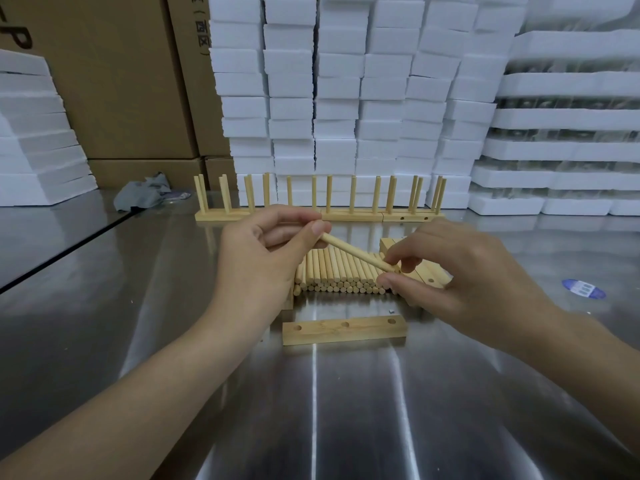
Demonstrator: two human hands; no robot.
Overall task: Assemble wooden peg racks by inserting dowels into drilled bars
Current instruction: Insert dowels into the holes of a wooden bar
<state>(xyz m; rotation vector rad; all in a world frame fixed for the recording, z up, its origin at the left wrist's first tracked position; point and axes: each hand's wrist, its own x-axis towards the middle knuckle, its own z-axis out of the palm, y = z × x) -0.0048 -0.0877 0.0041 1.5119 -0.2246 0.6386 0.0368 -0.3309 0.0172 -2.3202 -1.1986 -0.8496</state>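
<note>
One smooth, round, pale wooden dowel [356, 255] slants above the bench [138, 323]. The left hand [266, 258] pinches its upper end between thumb and fingers. The right hand [464, 282] pinches its lower end between thumb and forefinger. Beneath it lies a tidy heap of dowels [332, 271], too many to count. At 6 o'clock from the heap, one rectangular wooden bar [344, 331] lies flat, with three round holes in its top face. At 12 o'clock stands a row of finished racks [349, 215], pegs upright. The bench is brushed, reflective steel. White foam blocks [346, 98] are stacked behind, with brown cardboard boxes [121, 81] at 10 o'clock.
</note>
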